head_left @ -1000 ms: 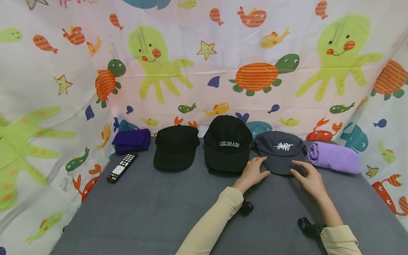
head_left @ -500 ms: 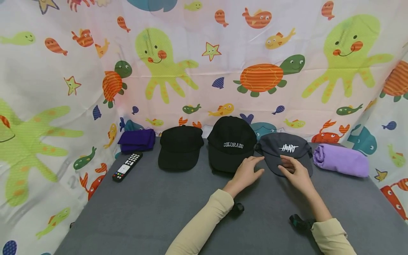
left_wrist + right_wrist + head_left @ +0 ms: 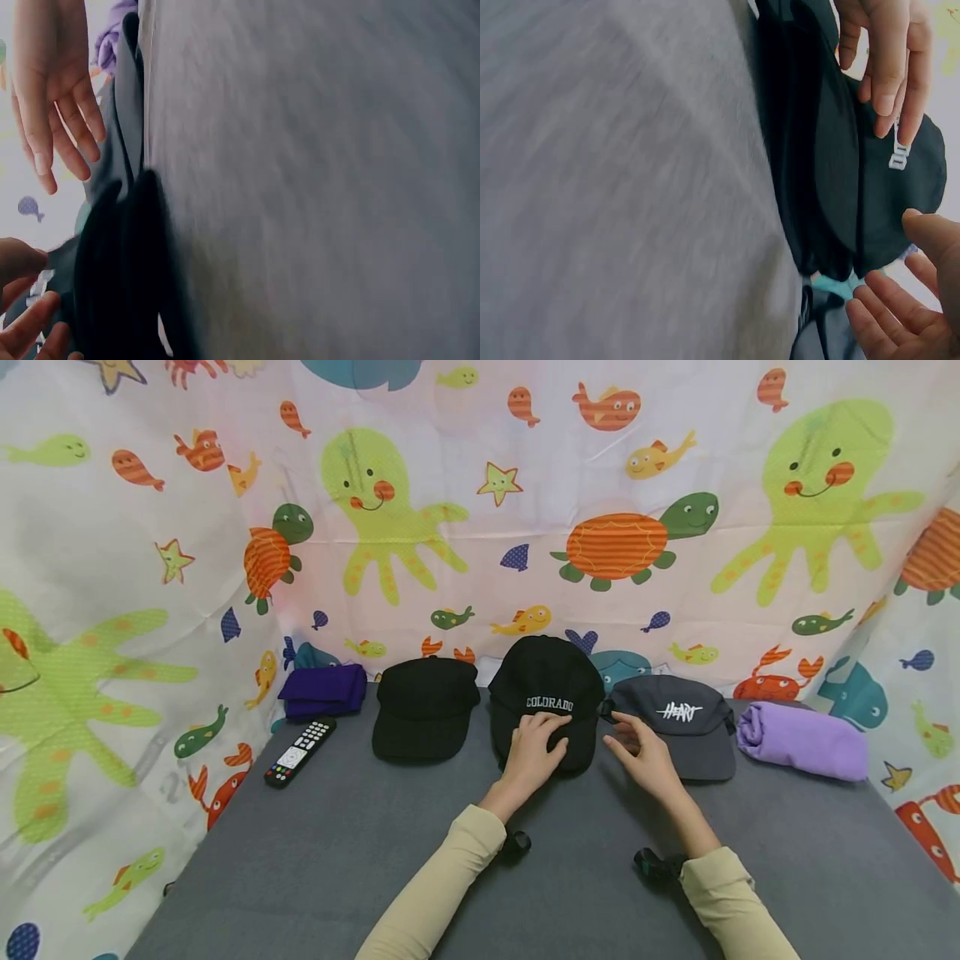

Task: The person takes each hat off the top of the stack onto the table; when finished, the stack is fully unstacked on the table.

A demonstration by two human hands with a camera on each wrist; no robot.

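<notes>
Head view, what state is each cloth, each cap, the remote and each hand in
Dark purple cloth: folded.
Remote: lying flat, buttons up.
Plain black cap: crown up, brim to the front.
COLORADO cap: crown up, brim to the front.
HEART cap: crown up, brim to the front.
Lilac cloth: rolled up.
Left hand: fingers at the COLORADO cap; contact unclear.
Right hand: fingers parted, holding nothing.
</notes>
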